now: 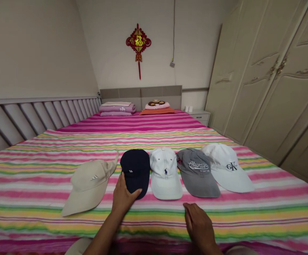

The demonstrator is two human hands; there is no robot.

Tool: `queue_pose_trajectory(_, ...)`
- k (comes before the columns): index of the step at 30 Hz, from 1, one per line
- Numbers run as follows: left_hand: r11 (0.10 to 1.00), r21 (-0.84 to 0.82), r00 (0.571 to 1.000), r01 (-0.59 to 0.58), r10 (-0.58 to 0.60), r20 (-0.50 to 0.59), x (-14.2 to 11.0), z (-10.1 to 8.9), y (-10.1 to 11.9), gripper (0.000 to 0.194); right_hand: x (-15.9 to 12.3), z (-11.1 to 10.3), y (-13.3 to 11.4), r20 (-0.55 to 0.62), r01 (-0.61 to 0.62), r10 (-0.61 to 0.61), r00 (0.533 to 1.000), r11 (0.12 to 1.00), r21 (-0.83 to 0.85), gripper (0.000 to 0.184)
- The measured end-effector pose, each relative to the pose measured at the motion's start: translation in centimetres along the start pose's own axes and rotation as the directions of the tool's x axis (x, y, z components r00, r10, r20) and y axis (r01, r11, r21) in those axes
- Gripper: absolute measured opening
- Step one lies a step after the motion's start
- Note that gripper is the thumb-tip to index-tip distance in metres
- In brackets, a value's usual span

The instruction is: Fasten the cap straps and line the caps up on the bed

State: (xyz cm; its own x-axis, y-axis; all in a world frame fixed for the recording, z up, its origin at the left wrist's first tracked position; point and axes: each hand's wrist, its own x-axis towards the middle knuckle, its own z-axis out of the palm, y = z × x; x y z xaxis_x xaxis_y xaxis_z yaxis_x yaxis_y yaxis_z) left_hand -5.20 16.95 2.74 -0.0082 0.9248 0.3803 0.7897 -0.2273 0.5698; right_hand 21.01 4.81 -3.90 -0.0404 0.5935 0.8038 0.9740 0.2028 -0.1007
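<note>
Home bedroom: striped bed (154, 136), headboard (160, 92), folded bedding (116, 109), bedside cabinet (203, 117), tall wardrobe (252, 85).

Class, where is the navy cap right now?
In the head view, the navy cap lies left of centre on the bedspread, between the beige cap and a white cap, with the left hand touching its brim.

- I see left hand (123, 194) touching navy cap (136, 161), thumb at its brim
- Right hand (199, 225) near gray cap (199, 182), fingers curled
- Also in row: beige cap (87, 180) left, pale cap (166, 184) middle, white cap (228, 177) far right
- Striped bedspread (154, 226) underneath
</note>
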Motion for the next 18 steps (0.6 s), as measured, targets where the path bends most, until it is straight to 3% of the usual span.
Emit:
queue_pose_trajectory(8,0.999,-0.041,0.999,-0.031,0.03,-0.012,0.5,0.4,-0.9,0.098,0.0,0.1,0.0,-0.024,0.01,-0.011,1.0,1.0,-0.029,0.018)
queue_pose_trajectory(12,0.985,-0.173,1.0,-0.006,0.005,-0.002,0.1,0.0,-1.3,0.094,0.0,0.0,-0.1,-0.016,0.007,-0.008,1.0,1.0,-0.028,0.018)
queue_pose_trajectory(16,0.896,-0.422,0.988,0.135,-0.154,-0.01,-1.8,-1.6,-2.0,0.074,0.0,-0.1,-0.1,0.005,0.005,-0.005,1.0,1.0,-0.012,0.018)
queue_pose_trajectory(18,0.776,-0.572,0.95,0.266,-0.312,0.017,-3.1,-2.5,-2.8,0.056,0.0,-0.2,0.0,0.008,0.015,-0.015,1.0,1.0,-0.018,0.018)
